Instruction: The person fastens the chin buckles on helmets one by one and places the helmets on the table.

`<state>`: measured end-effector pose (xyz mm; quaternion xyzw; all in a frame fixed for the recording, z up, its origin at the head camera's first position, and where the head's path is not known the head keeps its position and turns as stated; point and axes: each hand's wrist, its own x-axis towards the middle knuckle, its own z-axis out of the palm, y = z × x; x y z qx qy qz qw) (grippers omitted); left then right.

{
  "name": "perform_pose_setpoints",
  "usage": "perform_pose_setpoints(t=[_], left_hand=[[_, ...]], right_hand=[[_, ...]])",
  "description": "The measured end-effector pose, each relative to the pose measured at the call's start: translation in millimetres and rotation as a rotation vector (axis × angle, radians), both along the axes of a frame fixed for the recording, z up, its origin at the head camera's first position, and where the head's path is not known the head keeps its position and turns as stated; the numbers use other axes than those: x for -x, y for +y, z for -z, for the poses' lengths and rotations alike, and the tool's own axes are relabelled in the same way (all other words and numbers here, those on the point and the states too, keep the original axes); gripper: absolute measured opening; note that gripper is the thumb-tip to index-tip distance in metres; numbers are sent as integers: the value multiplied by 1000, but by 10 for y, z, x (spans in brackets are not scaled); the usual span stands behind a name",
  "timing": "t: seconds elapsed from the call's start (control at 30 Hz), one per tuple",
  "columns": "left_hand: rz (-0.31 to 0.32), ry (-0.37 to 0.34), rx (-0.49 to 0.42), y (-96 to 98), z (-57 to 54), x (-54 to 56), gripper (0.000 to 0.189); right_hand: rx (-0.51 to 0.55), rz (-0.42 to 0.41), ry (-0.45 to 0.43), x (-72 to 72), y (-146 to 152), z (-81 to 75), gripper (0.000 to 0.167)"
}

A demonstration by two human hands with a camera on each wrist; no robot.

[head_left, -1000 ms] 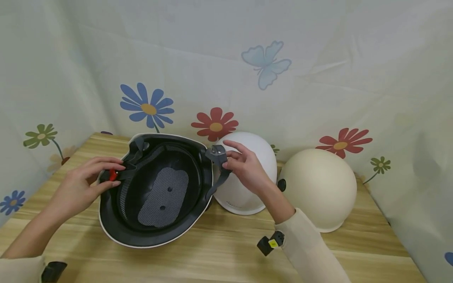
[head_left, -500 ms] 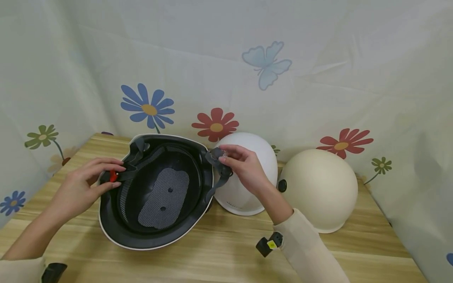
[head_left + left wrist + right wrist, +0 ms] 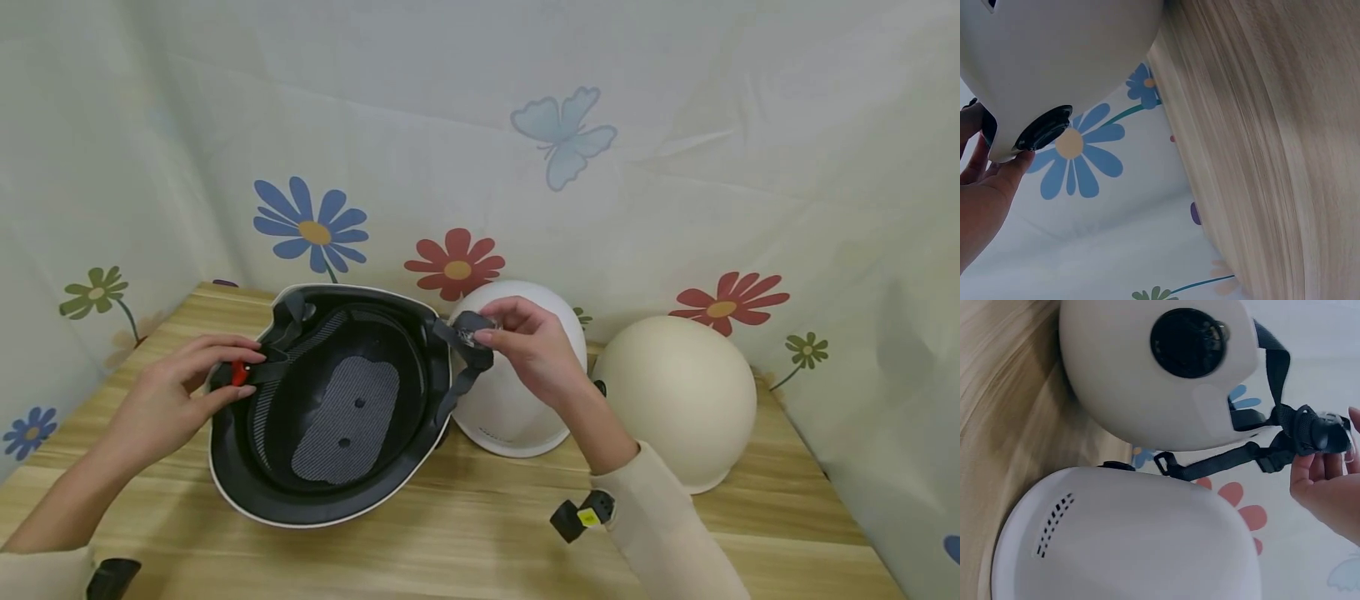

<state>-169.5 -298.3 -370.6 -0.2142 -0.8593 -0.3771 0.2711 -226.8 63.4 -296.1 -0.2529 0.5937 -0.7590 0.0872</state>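
Observation:
An upturned white helmet (image 3: 330, 508) with a black lining (image 3: 356, 425) sits at the left of the table. My left hand (image 3: 168, 387) grips its left edge, fingers and thumb about a red buckle piece (image 3: 240, 372) on a dark strap. In the left wrist view, the thumb presses near a black round disc (image 3: 1044, 127) on the shell. My right hand (image 3: 536, 350) pinches the bunched end of the grey chin strap (image 3: 468, 379) beside the helmet's right edge. A clear, shiny bit shows at its fingertips; the right wrist view has the strap (image 3: 1216, 464) dangling a black loop.
Behind the right hand stands a white helmet (image 3: 510, 417), dome up, partly hidden by that hand. Further right is a cream helmet (image 3: 678, 400), also dome up. A flowered cloth backdrop (image 3: 420, 125) rises behind the wooden table (image 3: 480, 533).
My right index finger has come down from its raised pose to pinch the strap end. That end has turned, and the hand has shifted slightly right. The left hand and helmet stay put.

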Motion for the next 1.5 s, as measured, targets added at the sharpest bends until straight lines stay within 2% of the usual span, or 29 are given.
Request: perform_pose_setpoints(t=[0.4, 0.53, 0.63, 0.83, 1.0, 1.2, 1.37, 1.5], left_hand=[[-15, 9, 2, -14, 11, 15, 44], [-9, 20, 3, -12, 11, 22, 45], [-7, 23, 3, -11, 10, 24, 45], [-16, 10, 4, -19, 18, 24, 44], [-19, 6, 9, -15, 10, 18, 43], [-15, 0, 18, -10, 5, 18, 40], [-16, -3, -2, -12, 5, 19, 42], [-17, 1, 10, -14, 9, 9, 41]], right_hand=[[61, -270, 189, -69, 18, -149, 23], [69, -331, 204, -74, 5, -124, 26], [55, -354, 176, -74, 1, -63, 27], [-78, -326, 82, -65, 29, 135, 30], [-183, -294, 64, -53, 35, 262, 40], [-253, -217, 62, -67, 28, 337, 40], [-375, -113, 56, -84, 43, 371, 43], [-457, -63, 51, -97, 48, 378, 41]])
